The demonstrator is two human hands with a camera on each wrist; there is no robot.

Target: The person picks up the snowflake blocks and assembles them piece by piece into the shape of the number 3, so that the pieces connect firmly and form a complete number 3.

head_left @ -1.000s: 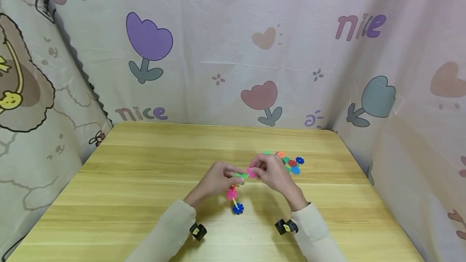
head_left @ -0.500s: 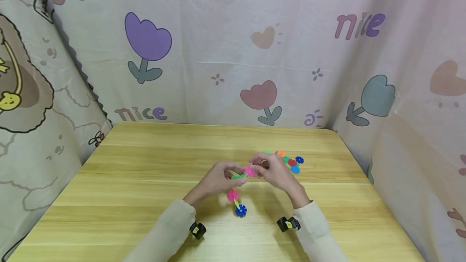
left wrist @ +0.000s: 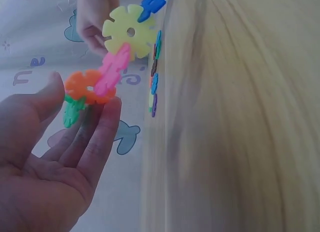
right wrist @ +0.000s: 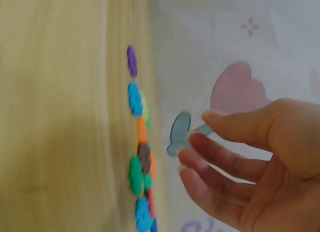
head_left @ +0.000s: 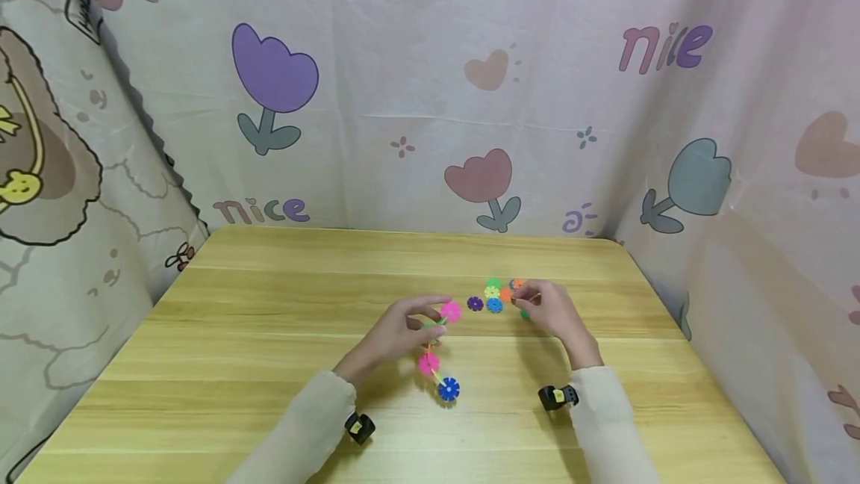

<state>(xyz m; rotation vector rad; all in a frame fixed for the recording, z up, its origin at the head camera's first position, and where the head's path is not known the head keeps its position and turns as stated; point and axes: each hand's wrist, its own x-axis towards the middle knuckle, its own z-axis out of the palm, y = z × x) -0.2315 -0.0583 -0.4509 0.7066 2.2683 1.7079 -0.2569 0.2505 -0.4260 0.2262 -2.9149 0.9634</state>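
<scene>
My left hand (head_left: 396, 334) pinches a chain of interlocking plastic snowflake discs (head_left: 428, 363) between thumb and fingers. In the left wrist view the grip is at the orange disc (left wrist: 80, 86) and the green disc (left wrist: 73, 112). From there the chain runs through a pink disc and a yellow disc (left wrist: 120, 29) to a blue disc (head_left: 449, 389) at its near end; another pink disc (head_left: 451, 311) tops the far end. My right hand (head_left: 554, 312) hovers at the loose discs, fingers loosely bent and holding nothing in the right wrist view (right wrist: 230, 157).
Several loose discs lie flat on the wooden table (head_left: 302, 364), among them a purple one (head_left: 475, 304), a blue one (head_left: 494, 305) and a yellow one (head_left: 492, 292). The right hand hides part of this group in the head view. A printed curtain (head_left: 403, 95) hangs behind the table.
My right hand has let go of the pink disc at the chain's far end and moved right to the loose discs. The left hand keeps the chain, whose blue end has swung slightly right.
</scene>
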